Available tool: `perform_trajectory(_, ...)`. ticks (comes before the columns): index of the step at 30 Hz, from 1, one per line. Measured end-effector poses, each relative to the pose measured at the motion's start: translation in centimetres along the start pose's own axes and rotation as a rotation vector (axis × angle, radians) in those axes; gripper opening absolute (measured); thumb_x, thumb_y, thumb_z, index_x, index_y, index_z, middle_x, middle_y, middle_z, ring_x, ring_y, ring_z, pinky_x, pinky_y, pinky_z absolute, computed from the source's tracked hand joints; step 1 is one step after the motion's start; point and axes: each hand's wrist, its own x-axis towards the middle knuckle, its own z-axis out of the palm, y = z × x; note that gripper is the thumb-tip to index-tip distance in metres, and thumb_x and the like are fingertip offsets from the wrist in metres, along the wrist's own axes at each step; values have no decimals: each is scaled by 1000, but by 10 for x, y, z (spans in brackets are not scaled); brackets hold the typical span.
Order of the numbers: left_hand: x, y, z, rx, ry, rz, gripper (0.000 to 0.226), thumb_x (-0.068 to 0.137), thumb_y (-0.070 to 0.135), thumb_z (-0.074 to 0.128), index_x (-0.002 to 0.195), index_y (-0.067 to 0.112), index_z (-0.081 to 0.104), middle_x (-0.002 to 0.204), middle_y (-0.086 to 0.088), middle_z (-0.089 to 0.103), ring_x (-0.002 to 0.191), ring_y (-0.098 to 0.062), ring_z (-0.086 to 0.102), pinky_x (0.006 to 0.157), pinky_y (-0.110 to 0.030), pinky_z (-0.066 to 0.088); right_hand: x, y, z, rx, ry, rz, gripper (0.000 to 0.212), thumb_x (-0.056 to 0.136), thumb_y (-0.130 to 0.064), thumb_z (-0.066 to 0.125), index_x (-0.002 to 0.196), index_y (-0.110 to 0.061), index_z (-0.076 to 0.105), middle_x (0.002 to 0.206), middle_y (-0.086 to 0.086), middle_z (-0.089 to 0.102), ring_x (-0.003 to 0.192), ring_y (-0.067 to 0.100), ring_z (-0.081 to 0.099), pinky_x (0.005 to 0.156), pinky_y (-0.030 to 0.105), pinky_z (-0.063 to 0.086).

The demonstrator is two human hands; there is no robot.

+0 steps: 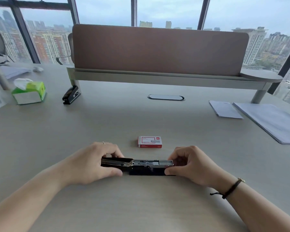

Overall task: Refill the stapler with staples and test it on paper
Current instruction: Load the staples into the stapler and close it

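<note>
Your left hand (97, 162) grips the flipped-back lid end of the stapler (137, 165), and your right hand (189, 164) pinches the other end, so the staple channel lies open between them on the desk (141, 206). Bigger stuff first: paper stack (271, 121) far right, tissue box (29, 93) far left, second stapler (70, 95) near it, staple box (149, 142) just behind your hands.

Your stapler (137, 164) is black with a silver track; the staple box (150, 141) is red and white, the tissue pack (29, 92) green, the desk (141, 118) pale beige.
</note>
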Motion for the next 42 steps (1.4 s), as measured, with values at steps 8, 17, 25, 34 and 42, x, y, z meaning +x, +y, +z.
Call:
perform_trajectory(8, 15, 43, -30, 454, -105, 31, 38, 68, 58, 75, 102, 40, 70, 90, 19, 59, 82, 0, 55, 74, -23, 48, -5, -2, 5, 23, 51, 9, 16, 69, -25, 88, 68, -27, 73, 67, -9, 59, 53, 0, 47, 53, 16, 38)
perform_trajectory(17, 35, 76, -23, 56, 18, 112, 49, 61, 41, 87, 104, 42, 64, 77, 17, 66, 69, 0, 60, 59, -14, 45, -10, 1, 10, 24, 101, -3, 21, 68, -26, 88, 63, -30, 69, 64, -10, 57, 53, 0, 46, 54, 14, 37)
perform_trajectory(25, 40, 64, 39, -149, 57, 115, 31, 67, 35, 86, 96, 35, 73, 83, 18, 72, 75, -2, 63, 67, -15, 49, -10, 8, 12, -2, 77, 2, 28, 69, -33, 84, 72, -11, 67, 69, -7, 54, 59, 6, 45, 58, 25, 36)
perform_trajectory(34, 32, 56, 57, -366, 176, 58, 30, 69, 24, 89, 95, 32, 76, 87, 24, 74, 79, 0, 69, 73, -16, 53, -15, 3, 4, 376, 92, -91, 17, 81, -37, 76, 97, -31, 74, 75, -12, 71, 63, 11, 60, 62, 26, 47)
perform_trajectory(42, 33, 56, 61, -350, 136, 34, 32, 70, 27, 88, 99, 30, 76, 90, 17, 75, 84, 0, 70, 76, -18, 54, -13, 5, 7, 352, 52, -23, 24, 75, -42, 71, 90, -24, 75, 82, 11, 78, 67, 18, 68, 64, 39, 51)
